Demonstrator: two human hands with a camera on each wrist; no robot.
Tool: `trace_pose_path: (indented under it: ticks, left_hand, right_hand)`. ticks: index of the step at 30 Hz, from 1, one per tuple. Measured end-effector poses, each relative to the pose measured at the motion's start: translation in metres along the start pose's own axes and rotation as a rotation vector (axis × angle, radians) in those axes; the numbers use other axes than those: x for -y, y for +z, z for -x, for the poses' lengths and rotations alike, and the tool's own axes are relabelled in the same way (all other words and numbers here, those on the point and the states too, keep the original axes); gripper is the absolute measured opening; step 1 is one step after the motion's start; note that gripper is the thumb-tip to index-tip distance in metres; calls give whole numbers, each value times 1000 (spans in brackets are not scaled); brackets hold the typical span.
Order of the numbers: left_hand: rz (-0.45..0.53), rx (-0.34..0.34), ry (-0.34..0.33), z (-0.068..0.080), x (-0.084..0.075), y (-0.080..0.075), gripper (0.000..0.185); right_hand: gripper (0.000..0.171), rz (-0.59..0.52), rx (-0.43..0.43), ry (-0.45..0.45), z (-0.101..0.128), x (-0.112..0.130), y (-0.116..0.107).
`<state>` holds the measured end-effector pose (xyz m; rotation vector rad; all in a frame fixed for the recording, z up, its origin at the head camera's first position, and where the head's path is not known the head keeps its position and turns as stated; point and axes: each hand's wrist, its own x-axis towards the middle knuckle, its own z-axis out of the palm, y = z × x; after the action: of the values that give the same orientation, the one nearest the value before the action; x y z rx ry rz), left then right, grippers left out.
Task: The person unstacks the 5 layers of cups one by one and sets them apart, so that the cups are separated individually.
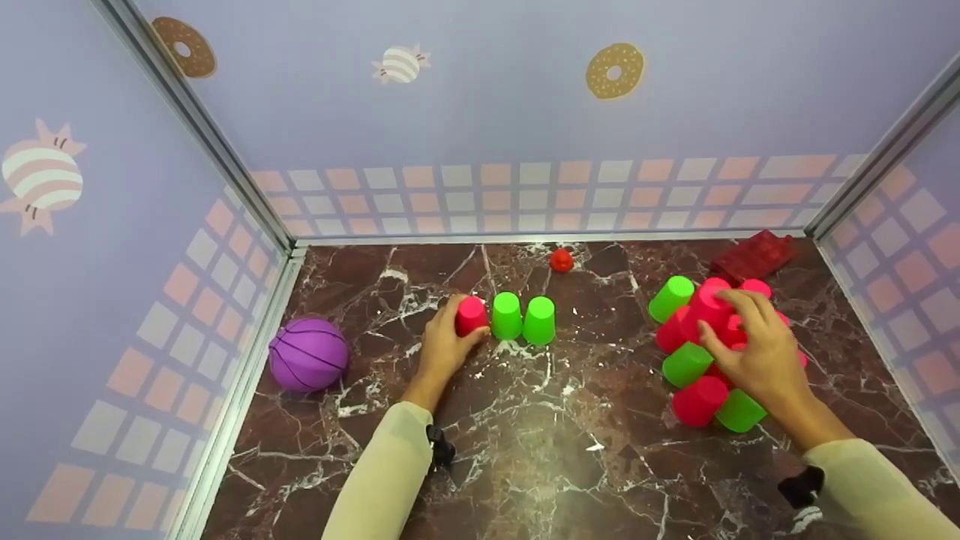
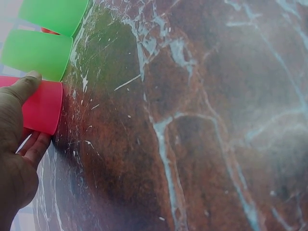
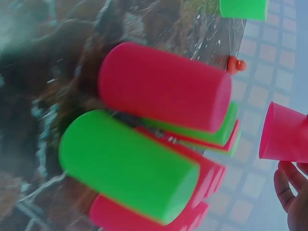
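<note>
Left hand (image 1: 442, 346) fingers grasping pink cup (image 1: 471, 316), at 9 o'clock of two green cups (image 1: 523, 318); right hand (image 1: 757, 346) fingers grasping pink cup in pile (image 1: 709, 303); no writing legible

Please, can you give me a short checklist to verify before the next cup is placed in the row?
1. Left hand holds the pink cup at the row's end: ok.
2. Pink cup upside down like the two green cups: ok.
3. Right hand grips a pink pile cup: ok.
4. Table left of the row free: ok.
5. Pile stable: cannot tell.
</note>
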<state>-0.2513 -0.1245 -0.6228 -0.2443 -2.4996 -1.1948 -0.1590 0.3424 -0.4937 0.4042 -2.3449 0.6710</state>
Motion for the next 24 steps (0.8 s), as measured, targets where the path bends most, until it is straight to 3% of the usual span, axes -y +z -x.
trace_pose_path:
  ticks: [3, 10, 17, 19, 24]
  left_hand:
    - [-18, -29, 26, 0, 12, 8, 66]
    - [-12, -43, 40, -1, 13, 8, 69]
    - [-34, -40, 25, -3, 29, 14, 71]
    - [-44, -45, 27, -3, 28, 15, 71]
    - [16, -8, 0, 0, -6, -3, 66]
  right_hand:
    - [52, 13, -20, 13, 10, -8, -11]
    - [55, 30, -48, 74, 33, -25, -29]
    - [56, 16, -57, 116, 53, -41, -42]
    - [57, 3, -53, 129, 59, -45, -48]
    - [57, 10, -67, 133, 73, -53, -58]
